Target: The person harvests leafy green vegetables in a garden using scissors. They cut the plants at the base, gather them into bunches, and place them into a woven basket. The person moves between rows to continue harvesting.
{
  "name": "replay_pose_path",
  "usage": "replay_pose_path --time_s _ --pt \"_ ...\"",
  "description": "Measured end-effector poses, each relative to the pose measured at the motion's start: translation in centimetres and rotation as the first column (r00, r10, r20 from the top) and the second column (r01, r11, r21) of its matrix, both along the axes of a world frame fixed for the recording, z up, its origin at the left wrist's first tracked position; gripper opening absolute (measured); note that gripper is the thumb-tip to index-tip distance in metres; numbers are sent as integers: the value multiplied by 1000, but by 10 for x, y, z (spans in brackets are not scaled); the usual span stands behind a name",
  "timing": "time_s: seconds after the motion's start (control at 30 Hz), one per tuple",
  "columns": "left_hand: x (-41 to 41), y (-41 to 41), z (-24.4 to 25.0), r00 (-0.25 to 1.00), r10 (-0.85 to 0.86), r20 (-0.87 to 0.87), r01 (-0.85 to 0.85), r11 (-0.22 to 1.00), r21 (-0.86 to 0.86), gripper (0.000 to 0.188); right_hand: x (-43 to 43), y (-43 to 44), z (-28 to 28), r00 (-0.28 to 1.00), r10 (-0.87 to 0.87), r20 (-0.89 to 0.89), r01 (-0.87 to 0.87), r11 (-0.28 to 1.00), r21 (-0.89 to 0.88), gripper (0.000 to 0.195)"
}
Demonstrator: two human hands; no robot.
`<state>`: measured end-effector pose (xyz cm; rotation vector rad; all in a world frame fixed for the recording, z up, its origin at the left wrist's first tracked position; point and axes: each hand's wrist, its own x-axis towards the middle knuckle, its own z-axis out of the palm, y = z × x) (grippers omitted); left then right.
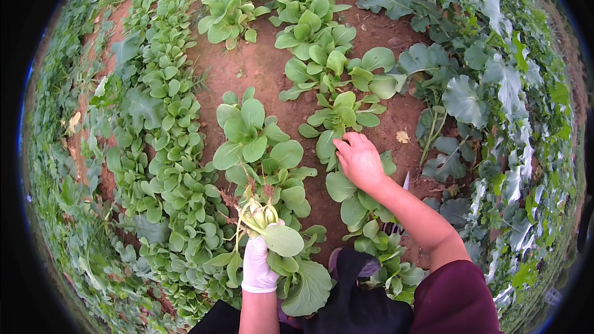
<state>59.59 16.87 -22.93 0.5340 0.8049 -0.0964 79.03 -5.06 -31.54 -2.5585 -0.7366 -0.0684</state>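
Observation:
My left hand (261,264) wears a thin white glove and grips a bunch of uprooted bok choy (284,240). Its pale stem bases and soil-covered roots (232,202) point away from me, while the broad leaves hang back over my wrist. My bare right hand (361,160) is at the near side of a bok choy plant (344,113) rooted in the right-hand row. The fingers touch its lower leaves; whether they grasp any of it is hidden. Directly left of that hand, across a strip of soil, grows another bok choy (246,130).
Dense young greens (169,116) line the left side. Larger blue-green leafy plants (464,99) crowd the right. Reddish-brown soil (246,69) shows between rows. A pale pointed object (407,181) sticks up beyond my right forearm. Dark clothing (357,301) covers my legs below.

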Motion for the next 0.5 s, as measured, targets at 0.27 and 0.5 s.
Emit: replay_pose_path --time_s 0.27,0.5 --pt "-1 6 16 995 63 -78 -58 996 64 27 33 -18 3 696 -260 -670 541 803 250 19" --pt "-8 34 34 981 117 152 -122 992 18 22 67 -29 -18 859 -221 -463 182 975 -126 21"
